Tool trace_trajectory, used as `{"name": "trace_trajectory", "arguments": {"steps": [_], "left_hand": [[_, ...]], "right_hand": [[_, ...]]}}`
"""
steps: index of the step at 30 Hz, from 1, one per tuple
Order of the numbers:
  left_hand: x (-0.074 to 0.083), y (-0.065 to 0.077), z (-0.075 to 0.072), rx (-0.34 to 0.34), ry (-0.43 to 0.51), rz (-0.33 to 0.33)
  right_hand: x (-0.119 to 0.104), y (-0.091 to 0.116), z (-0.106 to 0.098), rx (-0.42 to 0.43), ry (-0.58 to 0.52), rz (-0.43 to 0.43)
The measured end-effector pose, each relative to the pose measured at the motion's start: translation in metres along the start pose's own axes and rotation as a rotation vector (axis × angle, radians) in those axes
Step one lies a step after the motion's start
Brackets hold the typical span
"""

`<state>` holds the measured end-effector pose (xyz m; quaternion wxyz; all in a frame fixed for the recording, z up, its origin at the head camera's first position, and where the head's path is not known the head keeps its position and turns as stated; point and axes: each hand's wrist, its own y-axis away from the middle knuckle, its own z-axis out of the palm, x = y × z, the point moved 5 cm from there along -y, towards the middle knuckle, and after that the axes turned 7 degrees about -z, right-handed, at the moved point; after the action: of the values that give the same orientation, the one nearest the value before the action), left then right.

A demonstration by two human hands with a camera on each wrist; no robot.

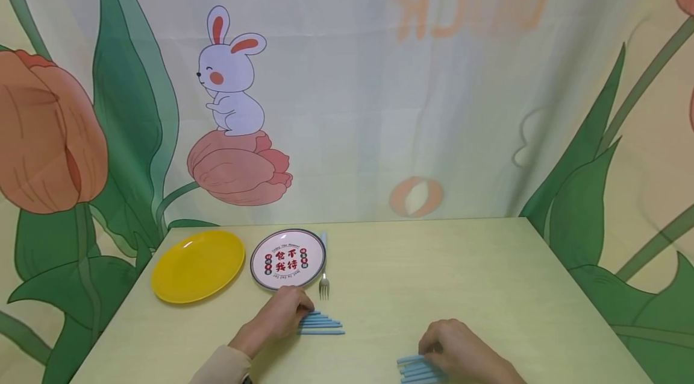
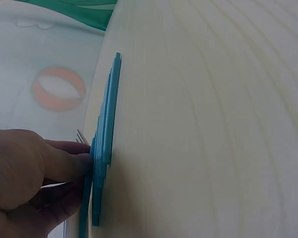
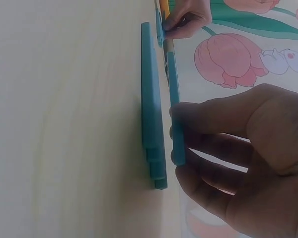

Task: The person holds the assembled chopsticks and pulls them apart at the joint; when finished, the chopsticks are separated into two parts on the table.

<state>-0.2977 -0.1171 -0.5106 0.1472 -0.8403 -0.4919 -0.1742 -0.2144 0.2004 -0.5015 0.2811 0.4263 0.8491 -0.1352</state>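
Blue sticks lie in two groups on the table. My left hand (image 1: 282, 314) is at the far side of the left group (image 1: 321, 325). In the left wrist view its thumb and fingers pinch a blue stick (image 2: 84, 203) beside the other sticks (image 2: 111, 114). At the right group (image 1: 420, 375), my right hand (image 1: 461, 351) holds one blue stick (image 3: 174, 82) between thumb and fingers. In the right wrist view that stick is apart from the row of sticks (image 3: 150, 94) beside it. My right hand partly covers its group in the head view.
A yellow plate (image 1: 198, 266) stands at the table's far left. Right of it is a white plate (image 1: 311, 257) with a dark rim and printed characters, with a fork (image 1: 324, 284) alongside. A printed curtain (image 1: 347, 100) hangs behind the pale wooden table (image 1: 488, 275).
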Motion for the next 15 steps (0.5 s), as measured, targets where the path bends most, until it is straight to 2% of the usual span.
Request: {"name": "trace_trajectory", "arguments": {"steps": [7, 15], "left_hand": [[0.0013, 0.0001, -0.0007, 0.011, -0.006, 0.028], [0.0009, -0.0004, -0.0006, -0.004, -0.018, 0.021]], "right_hand": [[0.0007, -0.0012, 0.0035, -0.02, -0.015, 0.0], [0.0004, -0.0026, 0.006, -0.034, -0.013, -0.001]]}}
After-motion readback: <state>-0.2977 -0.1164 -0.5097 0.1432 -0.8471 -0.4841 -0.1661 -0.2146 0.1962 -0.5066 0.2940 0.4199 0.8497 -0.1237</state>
